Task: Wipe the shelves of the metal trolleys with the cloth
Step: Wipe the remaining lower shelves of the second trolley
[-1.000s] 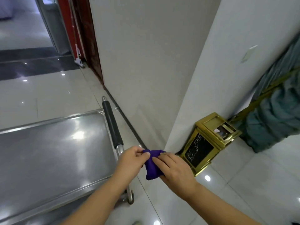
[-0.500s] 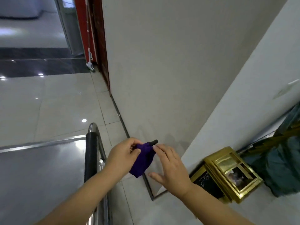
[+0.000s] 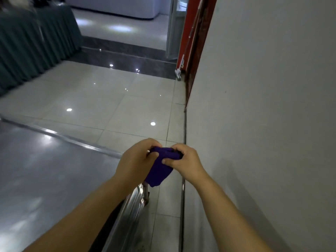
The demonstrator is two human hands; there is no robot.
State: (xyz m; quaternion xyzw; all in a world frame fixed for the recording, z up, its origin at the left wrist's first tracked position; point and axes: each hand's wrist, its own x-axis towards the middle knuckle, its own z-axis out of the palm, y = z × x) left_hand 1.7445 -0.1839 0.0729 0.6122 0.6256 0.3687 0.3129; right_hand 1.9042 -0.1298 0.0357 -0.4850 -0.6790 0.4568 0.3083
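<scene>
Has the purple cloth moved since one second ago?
Yes. Against the trolley shelf, the cloth went from beside its near right corner to its far right corner, toward the red door.

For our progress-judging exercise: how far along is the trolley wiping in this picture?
Done: nothing visibly wiped yet. In hand: the left hand and right hand grip the bunched purple cloth, held clear of the trolley shelf. Left: wiping that shelf and any others.

On my screen the cloth (image 3: 160, 170) is a soft, matt purple fabric, and the trolley shelf (image 3: 45, 170) is smooth bare metal with a dull sheen. I see glossy floor tiles (image 3: 109, 99) with bright light spots; the wall (image 3: 263, 106) looks matt.
</scene>
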